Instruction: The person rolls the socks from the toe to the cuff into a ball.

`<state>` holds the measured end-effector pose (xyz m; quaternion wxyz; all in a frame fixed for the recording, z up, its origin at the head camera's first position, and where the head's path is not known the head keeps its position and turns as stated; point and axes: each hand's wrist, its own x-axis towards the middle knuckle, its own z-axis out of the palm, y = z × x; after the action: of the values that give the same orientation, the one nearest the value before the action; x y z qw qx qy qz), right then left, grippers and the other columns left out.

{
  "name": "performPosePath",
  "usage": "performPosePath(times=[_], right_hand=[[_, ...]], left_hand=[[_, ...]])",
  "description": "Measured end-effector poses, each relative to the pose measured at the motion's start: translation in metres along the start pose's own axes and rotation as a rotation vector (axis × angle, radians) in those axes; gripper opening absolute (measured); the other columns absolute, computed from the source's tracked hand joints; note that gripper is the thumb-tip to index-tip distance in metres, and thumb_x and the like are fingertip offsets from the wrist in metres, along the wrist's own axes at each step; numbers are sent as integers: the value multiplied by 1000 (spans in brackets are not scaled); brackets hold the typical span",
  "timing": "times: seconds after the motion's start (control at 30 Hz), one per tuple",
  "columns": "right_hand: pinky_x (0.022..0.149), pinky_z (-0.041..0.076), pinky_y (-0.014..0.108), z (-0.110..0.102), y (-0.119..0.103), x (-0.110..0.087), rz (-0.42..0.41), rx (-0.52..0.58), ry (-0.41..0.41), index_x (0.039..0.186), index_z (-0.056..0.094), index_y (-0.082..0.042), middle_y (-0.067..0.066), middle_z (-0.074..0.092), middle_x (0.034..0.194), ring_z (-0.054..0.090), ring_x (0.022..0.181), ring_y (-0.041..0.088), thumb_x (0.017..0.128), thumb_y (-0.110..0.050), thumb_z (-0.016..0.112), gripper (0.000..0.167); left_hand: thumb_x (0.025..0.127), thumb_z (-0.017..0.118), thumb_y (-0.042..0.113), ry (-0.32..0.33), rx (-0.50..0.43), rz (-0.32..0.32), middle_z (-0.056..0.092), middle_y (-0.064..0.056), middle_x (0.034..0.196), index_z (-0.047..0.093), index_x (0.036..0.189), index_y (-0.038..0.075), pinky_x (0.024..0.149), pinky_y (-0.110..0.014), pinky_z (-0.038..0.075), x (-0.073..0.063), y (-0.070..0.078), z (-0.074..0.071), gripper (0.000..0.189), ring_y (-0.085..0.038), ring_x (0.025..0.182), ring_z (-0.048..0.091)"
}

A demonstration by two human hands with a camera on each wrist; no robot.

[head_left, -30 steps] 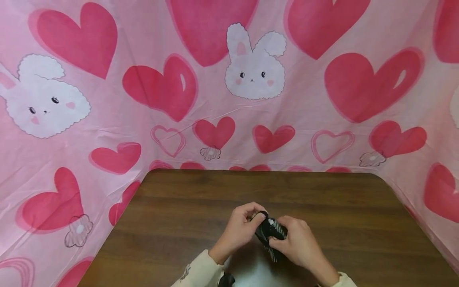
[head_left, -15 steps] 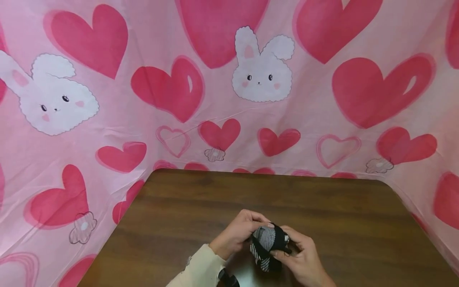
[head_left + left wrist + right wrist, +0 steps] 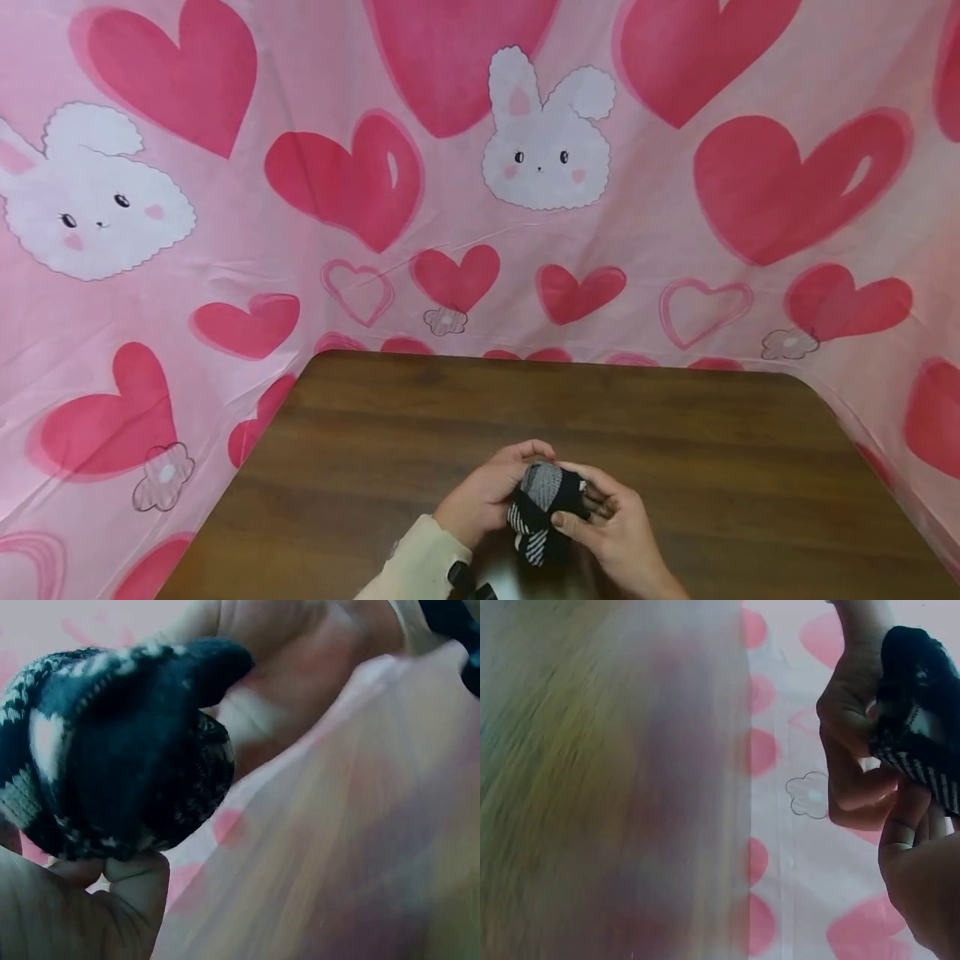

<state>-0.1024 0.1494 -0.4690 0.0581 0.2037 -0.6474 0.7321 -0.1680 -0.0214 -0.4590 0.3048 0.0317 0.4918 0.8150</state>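
Observation:
A rounded bundle of rolled-up socks (image 3: 543,483), black knit with a grey patch and white stripes, is held between both hands over the table. My left hand (image 3: 483,496) grips its left side; in the left wrist view that hand's thumb and finger (image 3: 139,881) pinch the bundle's lower edge. My right hand (image 3: 618,521) holds the other side, thumb across the near face and fingers behind. A dark folded cuff of the socks (image 3: 135,750) bulges out in the left wrist view. In the right wrist view, a striped side of the socks (image 3: 922,769) shows above the fingers.
The brown wooden table (image 3: 360,467) has rounded far corners. Behind and beside it hangs a pink cloth (image 3: 637,233) printed with hearts and rabbits. A black strap (image 3: 465,579) sits at the left sleeve's cuff.
The socks have been turned and tucked into a rounder bundle, bringing the grey patch into view. Most recently both hands have shifted slightly left, and the left fingers have spread along its far side.

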Motion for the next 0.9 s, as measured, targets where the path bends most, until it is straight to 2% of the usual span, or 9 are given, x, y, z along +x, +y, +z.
performPosePath(times=[0.07, 0.17, 0.23, 0.33, 0.4, 0.47, 0.57, 0.73, 0.9], right_hand=[[79, 57, 34, 2, -2, 1, -6, 49, 49, 125, 58, 12, 13, 63, 122, 67, 104, 22, 81, 18, 71, 47], [82, 56, 34, 3, -9, 3, 14, 110, 135, 122, 58, 14, 19, 56, 127, 65, 108, 23, 81, 20, 69, 43], [80, 57, 33, 2, -14, 5, 52, 106, 189, 118, 58, 14, 19, 61, 123, 67, 103, 23, 81, 19, 69, 40], [75, 58, 34, 1, -20, 7, 128, 109, 239, 115, 56, 12, 15, 70, 108, 68, 95, 21, 82, 17, 70, 36], [73, 58, 34, 1, -22, 8, 151, 103, 264, 112, 55, 12, 15, 72, 103, 69, 91, 21, 82, 16, 70, 34], [73, 58, 34, 0, -23, 8, 170, 96, 284, 112, 55, 12, 15, 72, 102, 69, 90, 21, 82, 15, 71, 34], [72, 58, 35, -2, -23, 7, 200, 87, 279, 112, 56, 12, 15, 73, 104, 70, 91, 22, 81, 13, 73, 36], [72, 58, 37, -9, -25, 4, 258, 61, 198, 115, 54, 12, 14, 73, 106, 70, 92, 24, 80, 11, 75, 41], [70, 59, 37, -13, -30, 3, 275, 51, 196, 114, 53, 14, 16, 73, 104, 71, 89, 26, 80, 11, 75, 41]], left_hand=[[92, 55, -5, 11, -42, 36, 61, -3, 89, 61, 97, 12, 66, -22, 51, -4, 1, 0, 19, -12, 79, 58], [95, 60, -3, -4, 62, 261, 62, -5, 96, 64, 103, 5, 72, -23, 51, -10, 3, -2, 12, -13, 86, 58], [95, 63, -3, -36, 245, 479, 61, -9, 100, 67, 106, 1, 74, -25, 52, -15, 5, -4, 12, -15, 90, 58], [95, 65, -1, -89, 599, 792, 62, -10, 107, 72, 110, -1, 75, -27, 53, -23, 12, -8, 16, -16, 93, 59], [93, 68, 0, -135, 811, 954, 62, -8, 109, 74, 111, 0, 74, -26, 54, -26, 18, -10, 19, -14, 94, 60], [90, 73, 1, -169, 975, 1064, 63, -4, 110, 76, 112, 1, 72, -22, 53, -28, 24, -12, 22, -12, 92, 61], [85, 79, 4, -200, 1119, 1126, 63, -2, 110, 77, 106, 4, 70, -17, 51, -30, 31, -13, 22, -11, 88, 60], [91, 75, 9, -320, 1232, 1092, 58, -1, 113, 71, 95, 11, 70, -12, 48, -31, 37, -12, 6, -5, 88, 56], [96, 65, 2, -427, 1231, 1118, 61, 0, 111, 64, 101, 8, 80, -15, 49, -32, 37, -10, 8, -3, 98, 57]])
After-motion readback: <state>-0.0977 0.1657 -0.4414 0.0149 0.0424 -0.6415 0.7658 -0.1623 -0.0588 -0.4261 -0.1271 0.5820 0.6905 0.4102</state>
